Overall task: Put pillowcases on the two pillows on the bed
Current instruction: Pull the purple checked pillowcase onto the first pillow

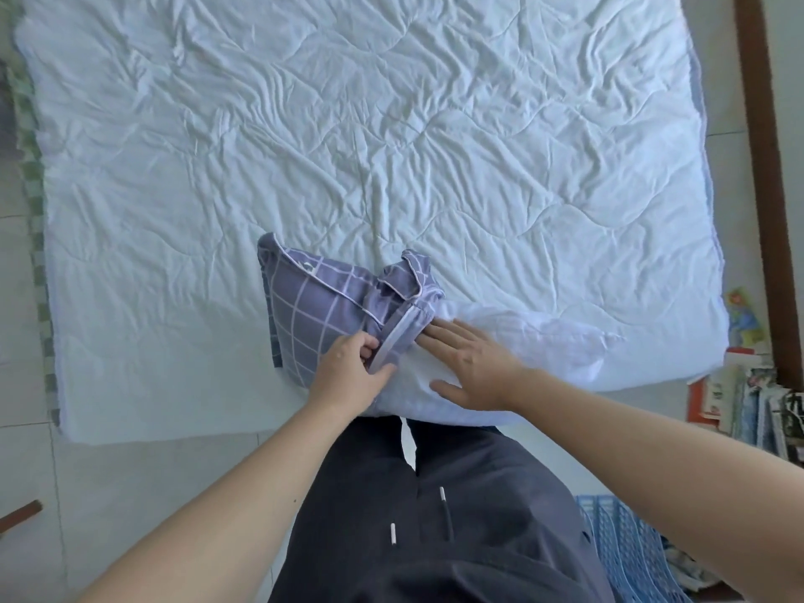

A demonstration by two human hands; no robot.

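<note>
While the purple checked pillowcase (pixel 324 306) covers only the left part of the white pillow (pixel 513 341), the rest of that pillow sticks out bare to the right, lying at the near edge of the bed's white quilt (pixel 391 124). My left hand (pixel 348 372) pinches the bunched open hem of the case between thumb and curled fingers. My right hand (pixel 470 363) lies flat on the bare pillow, fingers straight and spread, tips just at the hem. A blue slatted basket (pixel 618 546) sits low right; what it holds I cannot tell.

Matt checked cloth pillowcase (pixel 317 306), wrinkled quilted bedcover (pixel 391 124).
</note>
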